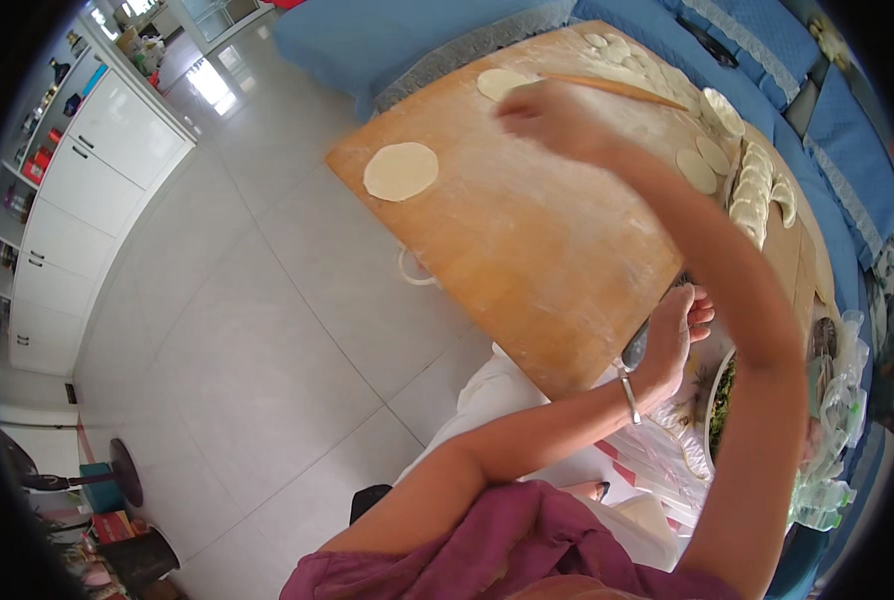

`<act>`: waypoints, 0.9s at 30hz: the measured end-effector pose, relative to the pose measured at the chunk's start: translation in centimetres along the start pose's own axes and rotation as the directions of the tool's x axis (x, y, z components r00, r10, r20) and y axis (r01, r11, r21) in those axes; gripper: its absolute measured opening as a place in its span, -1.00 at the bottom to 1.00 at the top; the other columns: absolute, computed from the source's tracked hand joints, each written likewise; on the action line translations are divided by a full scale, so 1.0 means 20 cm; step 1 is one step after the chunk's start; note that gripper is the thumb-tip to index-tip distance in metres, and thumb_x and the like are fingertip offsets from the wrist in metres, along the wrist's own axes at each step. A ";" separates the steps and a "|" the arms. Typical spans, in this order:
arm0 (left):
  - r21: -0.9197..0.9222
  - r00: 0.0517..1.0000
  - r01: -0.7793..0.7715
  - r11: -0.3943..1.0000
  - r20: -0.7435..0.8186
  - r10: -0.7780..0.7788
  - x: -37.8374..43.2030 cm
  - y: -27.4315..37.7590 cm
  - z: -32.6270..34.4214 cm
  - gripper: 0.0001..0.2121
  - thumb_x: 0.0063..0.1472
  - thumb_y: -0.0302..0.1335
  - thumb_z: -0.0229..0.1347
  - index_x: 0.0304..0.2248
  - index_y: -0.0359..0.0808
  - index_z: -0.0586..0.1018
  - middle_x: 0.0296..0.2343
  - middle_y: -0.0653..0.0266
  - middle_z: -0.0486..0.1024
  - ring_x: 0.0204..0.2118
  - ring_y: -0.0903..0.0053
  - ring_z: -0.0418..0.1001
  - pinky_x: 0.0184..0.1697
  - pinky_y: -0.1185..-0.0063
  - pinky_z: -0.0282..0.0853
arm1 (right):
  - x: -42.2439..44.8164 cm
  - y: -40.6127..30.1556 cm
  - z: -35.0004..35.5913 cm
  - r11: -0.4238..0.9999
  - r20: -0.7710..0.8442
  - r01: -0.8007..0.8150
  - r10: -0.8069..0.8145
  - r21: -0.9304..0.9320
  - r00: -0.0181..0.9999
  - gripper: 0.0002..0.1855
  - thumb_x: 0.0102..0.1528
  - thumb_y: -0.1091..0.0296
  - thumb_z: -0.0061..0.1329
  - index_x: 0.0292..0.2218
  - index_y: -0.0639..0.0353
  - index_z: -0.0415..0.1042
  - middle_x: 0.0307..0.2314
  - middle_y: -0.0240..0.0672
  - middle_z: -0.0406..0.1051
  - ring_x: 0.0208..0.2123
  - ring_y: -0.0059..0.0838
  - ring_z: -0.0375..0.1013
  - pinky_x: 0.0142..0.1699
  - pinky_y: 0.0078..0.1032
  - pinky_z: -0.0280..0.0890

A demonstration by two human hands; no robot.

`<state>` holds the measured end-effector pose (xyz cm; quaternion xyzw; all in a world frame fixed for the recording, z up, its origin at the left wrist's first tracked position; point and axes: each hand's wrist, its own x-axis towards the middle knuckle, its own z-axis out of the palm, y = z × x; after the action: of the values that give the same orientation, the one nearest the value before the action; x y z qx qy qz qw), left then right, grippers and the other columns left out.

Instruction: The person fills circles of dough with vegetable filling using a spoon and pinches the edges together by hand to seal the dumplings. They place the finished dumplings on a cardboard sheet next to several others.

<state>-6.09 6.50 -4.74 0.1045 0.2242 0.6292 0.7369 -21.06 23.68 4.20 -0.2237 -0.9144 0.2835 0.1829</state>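
Note:
A wooden board (pixel 492 225) dusted with flour lies before me. My right hand (pixel 537 116) is over its far part, blurred and beside a round dough wrapper (pixel 501 84); whether it holds anything is unclear. A wooden rolling pin (pixel 619 88) lies just beyond it. Another dough wrapper (pixel 400 172) lies near the board's left corner. My left hand (pixel 683 322), a bracelet on its wrist, has curled fingers at the board's right edge, by a dark object (pixel 635 346) partly hidden by it. Folded dumplings (pixel 751 187) stand in a row at the right, near two overlapping wrappers (pixel 696 171).
A bowl of chopped green filling (pixel 721 409) is partly behind my right forearm. Plastic bottles and bags (pixel 826 495) are at the right. More dough pieces (pixel 646 71) lie along the board's far edge, beside a blue-covered sofa (pixel 432 45). Tiled floor is at the left.

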 end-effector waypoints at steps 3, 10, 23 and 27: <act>-0.086 0.964 -0.183 0.979 -0.212 0.162 0.01 -0.03 0.04 -0.67 0.34 -0.19 -0.16 -0.20 -0.28 0.48 -0.30 0.36 0.47 -0.23 0.65 0.40 -0.13 0.63 0.30 | 0.38 0.01 0.51 0.978 0.002 0.045 -0.046 -0.205 0.999 -0.63 0.03 0.30 0.03 -0.14 0.32 0.45 -0.28 -0.06 0.50 -0.22 -0.14 0.49 -0.10 -0.34 0.36; -0.105 0.976 -0.036 0.994 -0.215 0.013 -0.05 0.04 0.06 -0.74 0.33 -0.24 -0.17 -0.33 -0.24 0.43 -0.43 0.42 0.38 -0.37 0.70 0.31 -0.28 0.65 0.20 | 0.45 -0.06 0.68 0.957 0.048 -0.267 0.273 -0.112 0.961 -0.54 -0.15 0.25 0.25 -0.23 0.35 0.51 -0.31 -0.02 0.50 -0.23 -0.21 0.48 -0.18 -0.39 0.35; -0.153 0.984 0.088 0.984 -0.139 -0.109 -0.04 0.00 0.04 -0.73 0.29 -0.34 -0.19 -0.58 -0.17 0.31 -0.69 0.53 0.19 -0.65 0.77 0.09 -0.58 0.66 -0.01 | -0.14 0.21 0.15 0.635 -0.074 -0.541 0.609 -0.552 0.790 -0.56 -0.27 0.30 0.26 -0.36 0.44 0.52 -0.38 0.05 0.50 -0.34 -0.08 0.52 -0.19 -0.31 0.40; -0.298 0.995 0.098 0.949 -0.002 -0.104 0.09 -0.11 -0.07 -0.74 0.31 -0.32 -0.14 -0.45 -0.26 0.47 -0.59 0.42 0.39 -0.56 0.72 0.35 -0.40 0.70 0.35 | -0.36 0.07 -0.11 0.737 -0.073 -0.548 0.570 -0.395 0.819 -0.62 -0.27 0.37 0.21 -0.35 0.39 0.53 -0.49 -0.01 0.50 -0.53 -0.16 0.51 -0.35 -0.35 0.43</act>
<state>-4.53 7.56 -7.24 -0.0249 0.1383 0.6181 0.7735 -13.67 22.10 3.53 -0.5124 -0.8473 0.1390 0.0157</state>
